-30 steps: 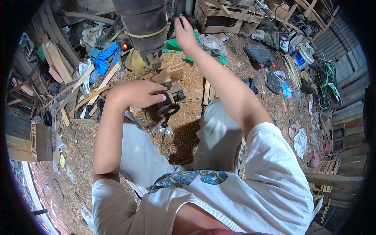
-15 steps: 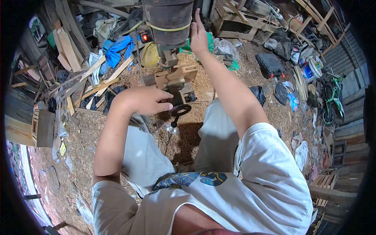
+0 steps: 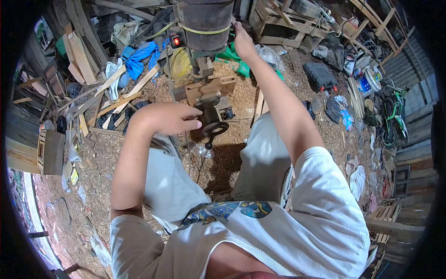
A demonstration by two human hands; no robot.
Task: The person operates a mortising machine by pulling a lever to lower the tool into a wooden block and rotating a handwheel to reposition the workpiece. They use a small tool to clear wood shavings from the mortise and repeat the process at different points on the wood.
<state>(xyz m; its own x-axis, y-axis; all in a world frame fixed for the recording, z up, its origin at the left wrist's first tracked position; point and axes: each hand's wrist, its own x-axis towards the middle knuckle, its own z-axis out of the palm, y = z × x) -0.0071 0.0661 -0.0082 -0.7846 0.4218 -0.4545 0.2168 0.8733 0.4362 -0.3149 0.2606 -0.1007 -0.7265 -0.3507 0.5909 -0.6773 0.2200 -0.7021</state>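
A dark machine (image 3: 204, 23) with a yellow band and a lit red switch (image 3: 176, 41) stands at the top centre. Under it a wooden block (image 3: 223, 86) with slots lies on the vise. Below the block is a black handwheel (image 3: 215, 129) with a small crank knob. My left hand (image 3: 174, 118) is beside the vise, left of the wheel, its fingers pointing right and thumb apart; whether it touches the vise is unclear. My right hand (image 3: 242, 41) is raised at the machine's right side, its fingertips partly hidden at a dark part there.
Wood strips (image 3: 134, 90) and a blue cloth (image 3: 134, 63) lie at the left. A wooden crate (image 3: 278, 28) is at the back. On the right are a black case (image 3: 319, 76) and a green bike (image 3: 394, 116). Shavings cover the floor.
My right hand has moved lower and slightly right. The machine, block and handwheel sit slightly further right in view. My left hand has stayed nearly in place.
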